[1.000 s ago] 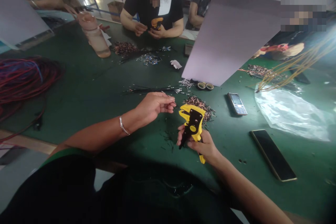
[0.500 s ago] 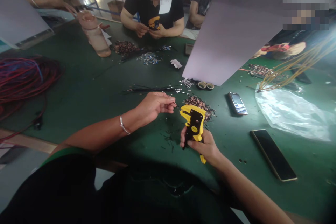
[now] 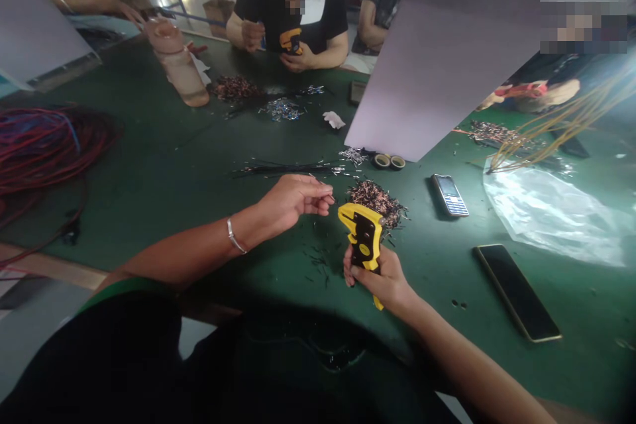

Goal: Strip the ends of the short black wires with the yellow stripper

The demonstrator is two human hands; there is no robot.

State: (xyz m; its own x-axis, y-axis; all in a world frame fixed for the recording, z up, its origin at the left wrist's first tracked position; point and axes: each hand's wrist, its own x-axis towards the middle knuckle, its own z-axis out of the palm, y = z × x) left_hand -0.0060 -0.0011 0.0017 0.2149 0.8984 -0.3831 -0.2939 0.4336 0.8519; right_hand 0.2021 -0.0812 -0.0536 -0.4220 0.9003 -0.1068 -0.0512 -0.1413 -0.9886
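The thing (image 3: 332, 198) pinched in the left hand (image 3: 301, 196) is too small to tell. The right hand (image 3: 385, 275) hides part of the yellow pliers (image 3: 366, 238) — and the left edge cuts off the red cables (image 3: 40, 146).

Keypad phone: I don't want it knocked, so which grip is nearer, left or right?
Right. The right grip, around the yellow tool, is below and left of the keypad phone in the picture. The left grip is farther left, across the scrap pile from it.
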